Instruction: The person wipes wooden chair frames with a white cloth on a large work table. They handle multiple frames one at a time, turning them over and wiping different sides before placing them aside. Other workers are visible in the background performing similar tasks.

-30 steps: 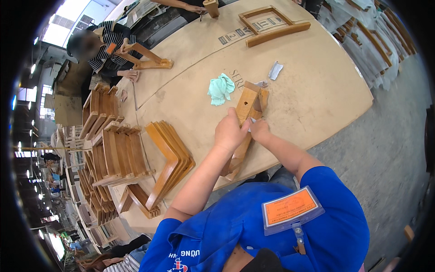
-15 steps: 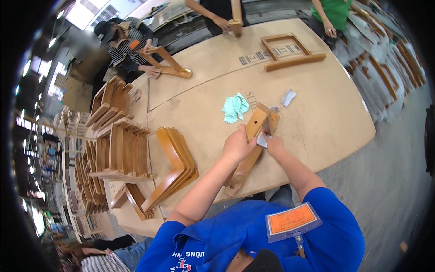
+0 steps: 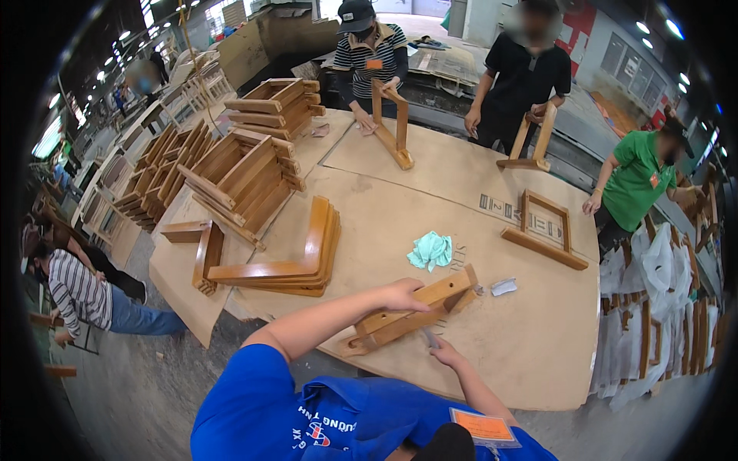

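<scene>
A: What is being handled, and where is it found?

B: An L-shaped wooden frame piece [image 3: 411, 311] is laid on the near part of the cardboard-covered worktable [image 3: 538, 346], its long rails running from the table's near edge up toward the right. It is pressed down by the left hand [image 3: 403, 296], which is closed over the top rail about midway along. The right hand [image 3: 444, 352] is kept just beside the lower rail; something small and pale seems to be pinched in its fingers, though what it is cannot be told.

A: How is the piece judged to handle?

B: It is taken to be stiff and solid, moderately heavy for its size, with a smooth finished surface that may slide on the cardboard. Breakage is not much feared, but the finish could be scuffed and the corner joint strained if it is levered by one end.

A: Where should it be gripped?

B: A hold across both rails near the middle, or at the jointed corner, is judged steadiest.

A: And around it?

B: A crumpled turquoise rag [image 3: 430, 250] and a small pale scrap [image 3: 504, 286] are seen just beyond it. A stack of matching L-shaped pieces [image 3: 296, 257] is set to the left, a rectangular wooden frame [image 3: 542, 230] farther right, and other workers are stationed along the far edge.
</scene>
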The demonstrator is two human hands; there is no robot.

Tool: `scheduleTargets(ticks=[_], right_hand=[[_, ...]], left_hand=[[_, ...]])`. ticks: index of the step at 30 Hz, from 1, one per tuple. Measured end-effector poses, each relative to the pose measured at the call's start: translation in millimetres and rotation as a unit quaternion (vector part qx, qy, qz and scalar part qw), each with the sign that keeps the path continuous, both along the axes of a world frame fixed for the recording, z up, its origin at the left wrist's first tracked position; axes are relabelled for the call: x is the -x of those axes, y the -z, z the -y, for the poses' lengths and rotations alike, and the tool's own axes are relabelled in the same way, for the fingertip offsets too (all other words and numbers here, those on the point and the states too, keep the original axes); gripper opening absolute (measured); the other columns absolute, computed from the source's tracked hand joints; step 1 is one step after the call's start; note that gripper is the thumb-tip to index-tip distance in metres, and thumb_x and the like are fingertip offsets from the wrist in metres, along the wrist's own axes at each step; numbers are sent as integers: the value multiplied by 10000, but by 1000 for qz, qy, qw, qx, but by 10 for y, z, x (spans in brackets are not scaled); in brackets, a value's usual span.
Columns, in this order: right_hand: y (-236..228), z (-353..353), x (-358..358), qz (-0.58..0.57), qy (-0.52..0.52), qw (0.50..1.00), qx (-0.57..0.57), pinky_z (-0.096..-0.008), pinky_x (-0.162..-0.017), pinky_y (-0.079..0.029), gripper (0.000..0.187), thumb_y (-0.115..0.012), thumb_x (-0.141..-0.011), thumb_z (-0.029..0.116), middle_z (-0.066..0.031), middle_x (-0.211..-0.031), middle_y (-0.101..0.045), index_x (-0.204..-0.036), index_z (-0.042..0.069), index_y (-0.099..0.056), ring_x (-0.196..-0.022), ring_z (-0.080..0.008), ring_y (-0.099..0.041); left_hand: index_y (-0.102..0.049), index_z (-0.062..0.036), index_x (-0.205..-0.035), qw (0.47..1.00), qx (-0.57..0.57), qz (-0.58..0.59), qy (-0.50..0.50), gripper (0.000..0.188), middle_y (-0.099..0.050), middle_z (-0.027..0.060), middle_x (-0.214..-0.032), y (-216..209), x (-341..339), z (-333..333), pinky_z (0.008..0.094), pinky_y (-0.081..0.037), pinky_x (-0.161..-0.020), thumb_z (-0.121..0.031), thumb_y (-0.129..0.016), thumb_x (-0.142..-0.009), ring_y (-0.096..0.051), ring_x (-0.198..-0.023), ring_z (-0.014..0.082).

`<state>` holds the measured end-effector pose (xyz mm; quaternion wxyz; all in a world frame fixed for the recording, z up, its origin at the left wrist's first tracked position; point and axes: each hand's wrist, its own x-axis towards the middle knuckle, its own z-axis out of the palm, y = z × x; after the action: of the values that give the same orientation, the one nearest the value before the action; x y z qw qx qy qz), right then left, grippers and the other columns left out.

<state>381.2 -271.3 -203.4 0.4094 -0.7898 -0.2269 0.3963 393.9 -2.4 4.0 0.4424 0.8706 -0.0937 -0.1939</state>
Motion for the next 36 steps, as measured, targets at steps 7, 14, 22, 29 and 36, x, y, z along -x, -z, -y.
scheduleTargets(ticks=[7,14,22,29,36], right_hand=[[-173,675,110,-189,128,971,-75,-309,-815,-503,333,-484,-821,21,-110,-1011,-674,-1134,1,-594,-915,-170,-642],[-137,222,-20,-113,21,993,16,-302,-609,-507,393,-664,-845,324,-96,-766,-680,-1032,-21,-641,-670,-153,-650],[-97,-1020,-329,194,-59,972,116,-439,-731,-505,422,-714,-763,402,-192,-869,-676,-948,26,-663,-837,-331,-655],[233,-1135,-157,212,-120,961,129,-446,-763,-503,348,-706,-769,368,-167,-921,-675,-926,59,-680,-896,-348,-640],[212,-1373,-267,174,-126,960,177,-440,-739,-518,349,-544,-849,335,-208,-867,-684,-863,27,-708,-838,-341,-672]], left_hand=[[-503,61,-1255,954,79,-23,-288,732,-597,234,-1179,-176,353,-52,369,-462,-926,-380,-767,-733,-587,-1091,306],[-539,70,-1176,914,46,30,-402,565,-660,168,-1009,121,59,174,337,-522,-770,-292,-742,-792,-647,-893,206],[-542,101,-1150,908,-4,3,-418,618,-657,205,-1011,113,-102,352,345,-521,-785,-335,-748,-763,-657,-887,259],[-545,90,-1132,895,74,-9,-440,568,-657,197,-990,84,-28,160,339,-530,-757,-275,-755,-751,-663,-850,238],[-296,89,-1395,901,17,-77,-426,988,-449,272,-1353,-43,24,202,390,-403,-1026,-489,-744,-730,-470,-1250,326]])
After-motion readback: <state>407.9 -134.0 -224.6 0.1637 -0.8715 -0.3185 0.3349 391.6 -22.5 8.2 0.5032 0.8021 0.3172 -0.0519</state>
